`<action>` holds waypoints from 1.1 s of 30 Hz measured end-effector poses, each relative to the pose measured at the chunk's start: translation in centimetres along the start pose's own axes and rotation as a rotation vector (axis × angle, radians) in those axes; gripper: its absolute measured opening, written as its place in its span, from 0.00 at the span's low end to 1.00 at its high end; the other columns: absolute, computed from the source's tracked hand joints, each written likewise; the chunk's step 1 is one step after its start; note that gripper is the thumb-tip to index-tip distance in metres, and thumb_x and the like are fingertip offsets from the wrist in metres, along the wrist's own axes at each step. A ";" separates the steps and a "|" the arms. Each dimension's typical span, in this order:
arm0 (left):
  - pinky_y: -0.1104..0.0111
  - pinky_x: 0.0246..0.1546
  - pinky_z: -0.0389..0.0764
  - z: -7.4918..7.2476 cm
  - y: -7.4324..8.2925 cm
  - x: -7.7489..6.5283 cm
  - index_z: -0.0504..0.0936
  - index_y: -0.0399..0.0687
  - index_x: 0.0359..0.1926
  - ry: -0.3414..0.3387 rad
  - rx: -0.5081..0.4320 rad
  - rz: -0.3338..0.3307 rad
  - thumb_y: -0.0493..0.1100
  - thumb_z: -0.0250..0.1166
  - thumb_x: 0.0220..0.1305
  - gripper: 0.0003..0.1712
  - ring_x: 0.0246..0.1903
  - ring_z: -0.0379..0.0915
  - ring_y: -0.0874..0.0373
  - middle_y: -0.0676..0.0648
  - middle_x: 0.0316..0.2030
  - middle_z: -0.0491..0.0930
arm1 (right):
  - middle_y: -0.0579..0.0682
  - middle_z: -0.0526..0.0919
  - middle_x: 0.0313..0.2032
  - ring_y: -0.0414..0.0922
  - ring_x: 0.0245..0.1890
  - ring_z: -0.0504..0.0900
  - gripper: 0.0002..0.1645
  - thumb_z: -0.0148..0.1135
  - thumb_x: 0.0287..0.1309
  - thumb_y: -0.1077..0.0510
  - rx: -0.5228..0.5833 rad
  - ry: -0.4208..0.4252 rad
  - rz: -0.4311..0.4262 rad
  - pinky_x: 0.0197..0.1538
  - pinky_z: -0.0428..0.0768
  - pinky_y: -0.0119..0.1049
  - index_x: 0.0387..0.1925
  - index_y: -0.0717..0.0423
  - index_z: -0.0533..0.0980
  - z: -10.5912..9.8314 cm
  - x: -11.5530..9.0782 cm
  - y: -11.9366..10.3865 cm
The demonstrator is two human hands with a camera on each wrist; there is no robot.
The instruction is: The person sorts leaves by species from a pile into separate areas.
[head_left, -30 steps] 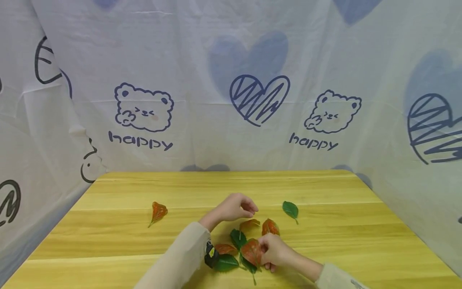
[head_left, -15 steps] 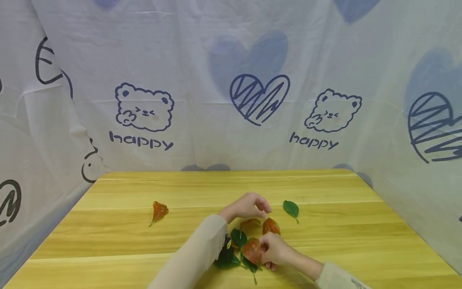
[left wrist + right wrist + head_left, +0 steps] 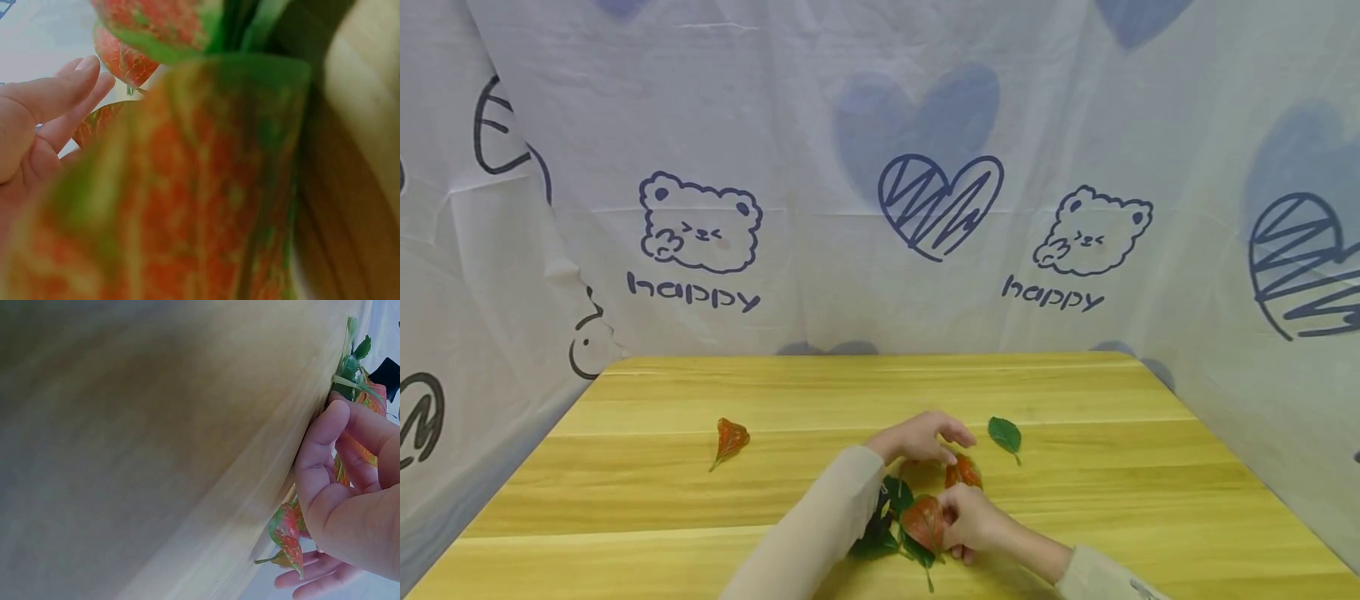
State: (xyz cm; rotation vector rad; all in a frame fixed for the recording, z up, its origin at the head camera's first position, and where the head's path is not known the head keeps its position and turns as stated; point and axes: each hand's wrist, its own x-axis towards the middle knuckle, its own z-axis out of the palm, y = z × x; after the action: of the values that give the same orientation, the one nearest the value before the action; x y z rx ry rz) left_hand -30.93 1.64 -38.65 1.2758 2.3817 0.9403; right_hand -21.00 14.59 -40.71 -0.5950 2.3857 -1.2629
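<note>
We note the right hand (image 3: 972, 523) low on the wooden bench (image 3: 1075, 492), its grip pinched together on a red leaf (image 3: 923, 520) at the near middle of the bench; the right wrist view shows fingers (image 3: 325, 450) curled round leaf edges against the bench surface. Dark green leaves (image 3: 887, 521) lie touching that red leaf on its left, partly under the left sleeve (image 3: 808, 542). The left hand (image 3: 925, 437) hovers just beyond, fingers loosely curved and apart over a second red leaf (image 3: 962, 472); we cannot tell whether the fingertips touch it. In the left wrist view a blurred red-and-green leaf (image 3: 187, 187) fills most of the frame, with the fingers (image 3: 56, 94) straight beside it and clamped on nothing. A single green leaf (image 3: 1004, 435) lies just beside the left hand, to its right, apart from the cluster. Another red leaf (image 3: 728, 439) lies alone, well apart to the left. A white cloth (image 3: 850, 167) printed with bears, hearts and the word "happy" stands behind and round the bench.
</note>
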 end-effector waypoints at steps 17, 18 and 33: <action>0.80 0.31 0.71 0.8 0.9 0.6 0.82 0.42 0.40 -0.013 0.142 -0.085 0.30 0.66 0.50 0.14 0.31 0.73 0.66 0.51 0.31 0.80 | 0.48 0.71 0.09 0.35 0.07 0.69 0.12 0.57 0.35 0.78 -0.021 0.005 -0.024 0.11 0.72 0.31 0.17 0.59 0.74 0.1 -0.1 -0.3; 0.80 0.30 0.71 0.7 0.9 0.6 0.82 0.42 0.39 -0.001 0.124 -0.088 0.29 0.66 0.50 0.13 0.30 0.73 0.66 0.51 0.30 0.80 | 0.48 0.71 0.08 0.35 0.07 0.69 0.12 0.57 0.36 0.78 -0.021 0.005 -0.025 0.11 0.72 0.31 0.17 0.59 0.74 0.1 -0.1 -0.3; 0.75 0.31 0.74 -0.9 1.2 0.1 0.79 0.42 0.44 0.236 0.011 -0.080 0.29 0.61 0.55 0.15 0.32 0.73 0.60 0.47 0.33 0.79 | 0.46 0.70 0.08 0.35 0.06 0.68 0.13 0.56 0.35 0.79 -0.011 -0.003 -0.015 0.12 0.72 0.30 0.17 0.59 0.74 0.0 -0.1 -0.3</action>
State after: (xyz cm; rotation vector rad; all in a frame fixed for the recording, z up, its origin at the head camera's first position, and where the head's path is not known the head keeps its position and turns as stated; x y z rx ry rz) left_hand -30.69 1.78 -37.22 1.1187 2.5960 1.1093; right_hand -20.84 14.54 -40.42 -0.6185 2.3909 -1.2550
